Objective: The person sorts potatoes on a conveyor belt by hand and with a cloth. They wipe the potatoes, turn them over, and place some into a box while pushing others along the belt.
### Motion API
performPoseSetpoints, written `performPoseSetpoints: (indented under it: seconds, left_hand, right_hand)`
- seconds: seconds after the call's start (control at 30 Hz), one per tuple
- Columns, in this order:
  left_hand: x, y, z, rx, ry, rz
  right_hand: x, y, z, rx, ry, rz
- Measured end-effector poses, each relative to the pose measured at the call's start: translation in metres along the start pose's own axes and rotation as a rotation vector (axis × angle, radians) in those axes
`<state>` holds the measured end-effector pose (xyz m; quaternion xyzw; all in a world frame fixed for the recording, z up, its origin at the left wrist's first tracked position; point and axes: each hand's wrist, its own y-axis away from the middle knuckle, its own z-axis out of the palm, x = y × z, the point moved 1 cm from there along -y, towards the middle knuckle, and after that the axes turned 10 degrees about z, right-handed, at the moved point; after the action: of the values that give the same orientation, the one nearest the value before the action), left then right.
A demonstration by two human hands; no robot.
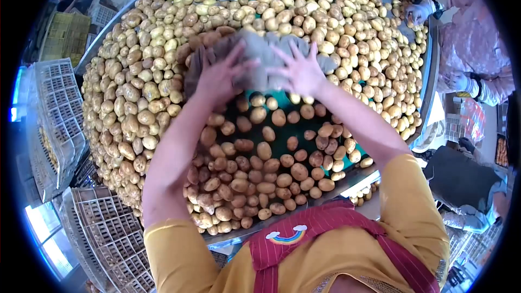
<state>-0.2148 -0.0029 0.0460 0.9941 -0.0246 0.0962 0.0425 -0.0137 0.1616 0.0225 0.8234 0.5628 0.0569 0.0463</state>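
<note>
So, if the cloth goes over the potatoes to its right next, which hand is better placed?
Probably the right hand: it is spread over the right part of the grey cloth, nearer those potatoes; the left hand is farther left.

Grey cloth [255,48], yellow-brown potatoes [264,151], pinstriped maroon apron [325,221]

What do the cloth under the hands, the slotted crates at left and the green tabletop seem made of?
Cloth: probably fabric, matte grey, bunching in soft folds. Crates: likely moulded plastic, pale and dull, with regular slots in stiff-looking walls. Tabletop: smooth-looking, possibly plastic or rubber sheeting; potatoes hide most of it, so uncertain.
</note>
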Motion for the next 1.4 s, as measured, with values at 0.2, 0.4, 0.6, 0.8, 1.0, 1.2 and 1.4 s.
performPoseSetpoints:
  seconds: [0.2,0.4,0.6,0.8,1.0,1.2,1.4]
  left_hand:
    - [-0.032,-0.014,0.021,0.152,0.035,-0.123]
    - [0.096,0.12,0.011,-0.312,0.035,0.092]
    - [0.129,0.121,0.04,-0.34,0.076,0.253]
    - [0.021,-0.011,-0.009,-0.13,-0.187,0.129]
    - [-0.057,-0.062,0.012,0.303,-0.387,-0.07]
    - [0.03,0.014,0.033,0.147,-0.116,0.023]
    - [0.095,0.103,0.012,0.222,0.152,0.163]
  right_hand:
    - [-0.024,-0.037,-0.02,-0.249,-0.038,0.266]
    - [-0.043,0.137,0.004,-0.019,-0.175,-0.084]
    - [-0.055,0.204,0.013,-0.229,-0.365,-0.055]
    - [-0.004,0.059,0.029,0.206,-0.22,0.074]
    - [-0.003,-0.038,-0.013,0.061,-0.122,0.459]
    - [-0.037,0.078,0.016,0.012,-0.162,0.195]
    - [-0.025,0.161,-0.005,-0.138,-0.698,0.063]
